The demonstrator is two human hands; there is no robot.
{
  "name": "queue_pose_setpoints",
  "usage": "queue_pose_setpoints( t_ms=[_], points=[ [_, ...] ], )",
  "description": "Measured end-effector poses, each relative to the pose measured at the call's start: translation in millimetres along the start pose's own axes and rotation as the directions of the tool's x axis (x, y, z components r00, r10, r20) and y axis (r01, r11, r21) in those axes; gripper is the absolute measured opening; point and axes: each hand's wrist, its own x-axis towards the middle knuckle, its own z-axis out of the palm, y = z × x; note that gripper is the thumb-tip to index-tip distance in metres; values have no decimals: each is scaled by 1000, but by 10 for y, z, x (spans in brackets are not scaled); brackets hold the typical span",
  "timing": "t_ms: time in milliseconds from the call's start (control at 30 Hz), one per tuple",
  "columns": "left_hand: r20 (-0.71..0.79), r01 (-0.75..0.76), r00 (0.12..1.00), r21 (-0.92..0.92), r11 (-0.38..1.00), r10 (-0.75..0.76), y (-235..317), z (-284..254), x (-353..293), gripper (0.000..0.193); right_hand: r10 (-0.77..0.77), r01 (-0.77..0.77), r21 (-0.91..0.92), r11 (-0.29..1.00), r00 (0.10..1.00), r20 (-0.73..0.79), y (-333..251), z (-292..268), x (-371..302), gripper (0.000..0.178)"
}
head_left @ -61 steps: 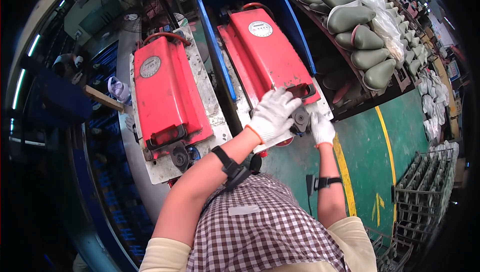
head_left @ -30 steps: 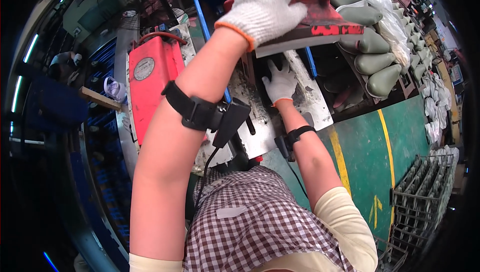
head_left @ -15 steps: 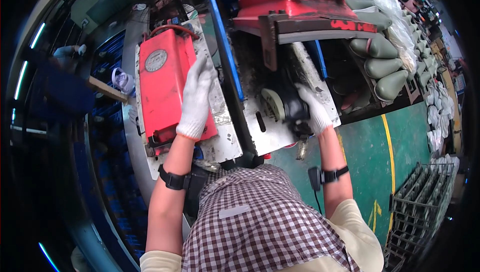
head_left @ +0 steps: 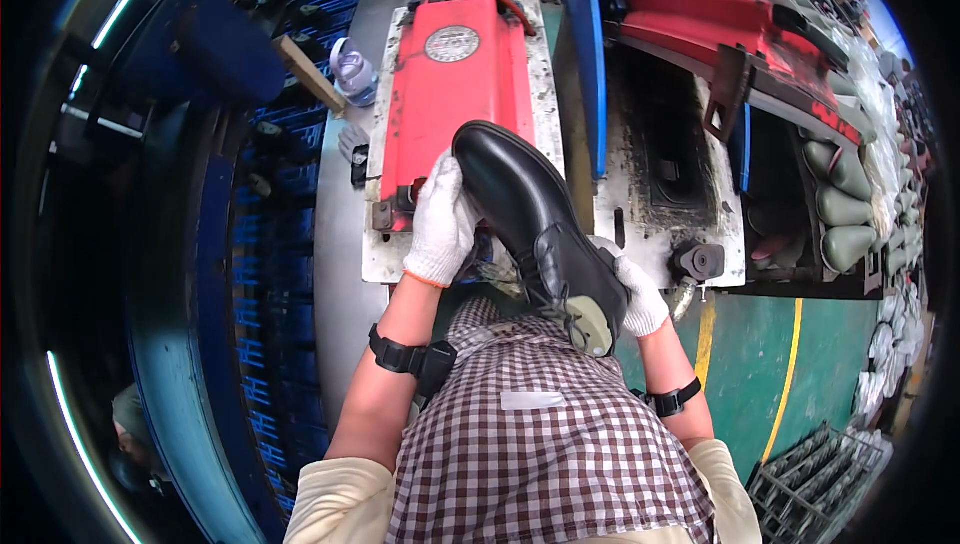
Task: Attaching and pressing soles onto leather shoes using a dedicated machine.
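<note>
A black leather lace-up shoe (head_left: 515, 194) is held slantwise in front of my apron, toe up to the left and heel down to the right. A pale green shoe last (head_left: 592, 324) shows in its opening, with the laces loose beside it. My left hand (head_left: 442, 219), in a white knit glove, is closed against the side of the toe. My right hand (head_left: 640, 294), also gloved, grips the heel end; some of its fingers are hidden behind the shoe. Beyond the toe is a machine's lowered red cover (head_left: 460, 94).
To the right, a second machine has its red cover (head_left: 690, 24) raised over a black-stained bed (head_left: 660, 114). A dark knob (head_left: 700, 262) sits at its front corner. Green shoe lasts (head_left: 845, 204) are piled at far right, above a metal rack (head_left: 815, 479). A purple-lidded bottle (head_left: 352, 74) stands left.
The shoe has come up out of the right machine, where my right hand was on it, to my front. My left hand has left the red cover and taken the toe. The view has turned.
</note>
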Motion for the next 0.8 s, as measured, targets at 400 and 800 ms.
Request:
queue_pose_setpoints(
  t_ms=[400,800],
  points=[
    [-173,-96,959,544,834,223,506,-369,-423,35,242,-237,-200,951,970,-3,390,286,250,45],
    [-175,16,983,370,929,53,698,-273,-561,40,163,23,-771,636,973,163,394,593,218,68]
  ],
)
